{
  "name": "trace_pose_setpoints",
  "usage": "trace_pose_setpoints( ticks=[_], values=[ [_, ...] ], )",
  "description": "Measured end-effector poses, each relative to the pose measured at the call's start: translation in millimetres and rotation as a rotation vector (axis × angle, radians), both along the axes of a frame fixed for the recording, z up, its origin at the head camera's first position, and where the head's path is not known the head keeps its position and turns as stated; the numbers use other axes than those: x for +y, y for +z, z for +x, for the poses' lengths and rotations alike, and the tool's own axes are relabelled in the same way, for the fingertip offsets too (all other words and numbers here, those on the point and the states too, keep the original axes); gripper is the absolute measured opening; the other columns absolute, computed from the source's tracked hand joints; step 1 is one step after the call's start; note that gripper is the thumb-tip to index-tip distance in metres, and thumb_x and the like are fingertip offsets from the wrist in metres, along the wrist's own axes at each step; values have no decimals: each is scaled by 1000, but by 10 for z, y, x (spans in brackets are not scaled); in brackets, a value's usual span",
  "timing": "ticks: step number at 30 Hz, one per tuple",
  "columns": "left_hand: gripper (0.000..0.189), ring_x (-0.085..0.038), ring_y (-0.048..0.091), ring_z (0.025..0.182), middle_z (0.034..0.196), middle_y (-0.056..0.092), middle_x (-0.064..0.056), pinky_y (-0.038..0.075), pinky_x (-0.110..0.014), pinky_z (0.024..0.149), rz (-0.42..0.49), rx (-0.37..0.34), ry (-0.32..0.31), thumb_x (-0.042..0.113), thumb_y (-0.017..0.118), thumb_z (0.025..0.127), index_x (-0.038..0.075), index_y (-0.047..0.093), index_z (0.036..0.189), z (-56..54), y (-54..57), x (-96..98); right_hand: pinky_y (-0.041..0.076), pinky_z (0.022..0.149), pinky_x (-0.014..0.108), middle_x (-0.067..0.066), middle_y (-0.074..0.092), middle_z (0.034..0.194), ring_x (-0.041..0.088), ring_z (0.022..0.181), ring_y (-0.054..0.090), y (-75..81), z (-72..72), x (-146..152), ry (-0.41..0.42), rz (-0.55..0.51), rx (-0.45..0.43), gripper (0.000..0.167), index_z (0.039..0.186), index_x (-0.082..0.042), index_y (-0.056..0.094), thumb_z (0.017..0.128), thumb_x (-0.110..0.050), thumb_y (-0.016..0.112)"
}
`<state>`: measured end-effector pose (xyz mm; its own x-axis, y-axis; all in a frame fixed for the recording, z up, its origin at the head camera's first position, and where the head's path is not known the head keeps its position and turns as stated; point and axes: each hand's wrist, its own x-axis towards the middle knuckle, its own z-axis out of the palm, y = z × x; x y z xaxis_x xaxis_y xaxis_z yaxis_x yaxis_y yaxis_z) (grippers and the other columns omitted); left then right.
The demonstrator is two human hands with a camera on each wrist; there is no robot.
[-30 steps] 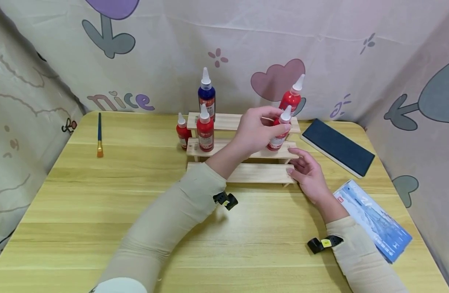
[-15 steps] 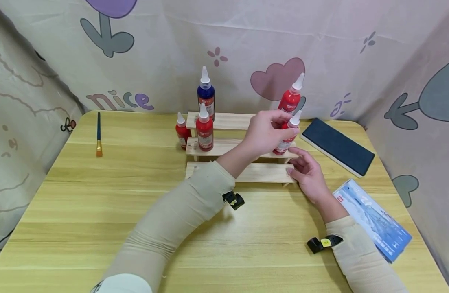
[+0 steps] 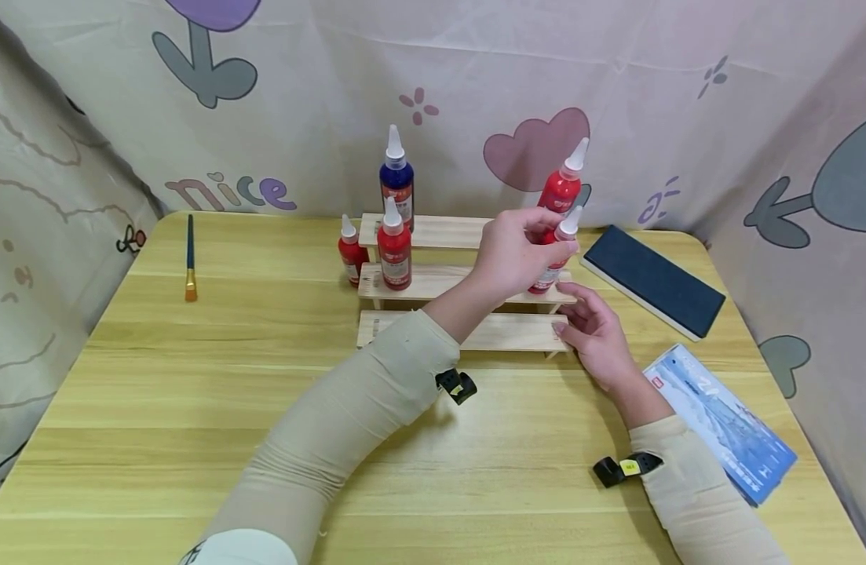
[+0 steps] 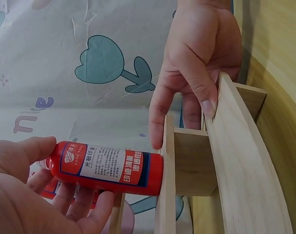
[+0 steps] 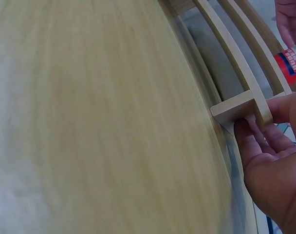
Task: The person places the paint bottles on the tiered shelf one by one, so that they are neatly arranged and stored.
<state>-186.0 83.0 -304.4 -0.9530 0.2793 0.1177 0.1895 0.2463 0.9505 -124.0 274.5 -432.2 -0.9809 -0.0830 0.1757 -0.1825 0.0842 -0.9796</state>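
My left hand (image 3: pixel 513 255) pinches a red ink bottle (image 3: pixel 549 275) with a white pointed cap, over the right end of a three-step wooden rack (image 3: pixel 499 333). In the left wrist view the bottle's base meets the middle step. My right hand (image 3: pixel 604 337) grips the rack's right end, its thumb on the lowest step and a fingertip at the middle one. Behind the held bottle, another red ink bottle (image 3: pixel 561 192) stands on the top step. At the rack's left are a blue ink bottle (image 3: pixel 397 184) up top and a red ink bottle (image 3: pixel 395 259) on the middle step.
One more red ink bottle (image 3: pixel 352 255) stands beside the rack's left end. A paintbrush (image 3: pixel 191 263) lies far left on the wooden table (image 3: pixel 157 416). To the right lie a dark-topped block (image 3: pixel 655 278) and a blue box (image 3: pixel 722 424). A patterned cloth (image 3: pixel 319 94) hangs behind.
My left hand has moved slightly right along the middle step with the red ink bottle, then up a little. The right hand keeps its place on the rack.
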Motion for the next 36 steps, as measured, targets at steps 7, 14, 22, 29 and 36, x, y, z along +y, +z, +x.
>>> trace_pose_setpoints(
  ticks=[7,14,22,29,36],
  values=[
    [38,-6,62,89,103,68,6,53,-21,77,9,-15,11,24,82,86,16,72,122,23,-12,-9,49,89,22,4,65,117,22,107,58,-9,-3,-2,-3,5,-5,58,142,-4,51,89,19,59],
    [46,-7,62,94,111,66,7,54,-19,75,27,-21,11,24,84,83,16,68,126,77,-44,-47,49,90,22,2,65,120,23,107,57,-12,3,-8,-4,12,-10,58,142,-4,51,89,18,59],
    [46,-14,58,106,121,63,1,52,-23,80,-58,108,-24,23,80,87,13,63,129,271,-70,-238,49,93,22,3,63,122,22,110,57,3,4,-12,0,14,-24,58,143,-5,50,90,18,58],
    [47,-15,62,107,123,66,-1,54,-33,86,-65,159,-27,23,82,86,11,65,128,477,-55,-445,47,95,22,4,62,125,21,112,57,5,9,-5,-6,22,-29,58,143,-7,51,90,18,58],
    [42,-12,61,106,118,67,1,56,-32,83,31,135,-10,19,82,85,12,66,124,668,-51,-696,47,96,23,5,62,127,24,114,57,-12,1,-4,7,-6,-11,58,143,-4,50,90,19,57]
  ],
)
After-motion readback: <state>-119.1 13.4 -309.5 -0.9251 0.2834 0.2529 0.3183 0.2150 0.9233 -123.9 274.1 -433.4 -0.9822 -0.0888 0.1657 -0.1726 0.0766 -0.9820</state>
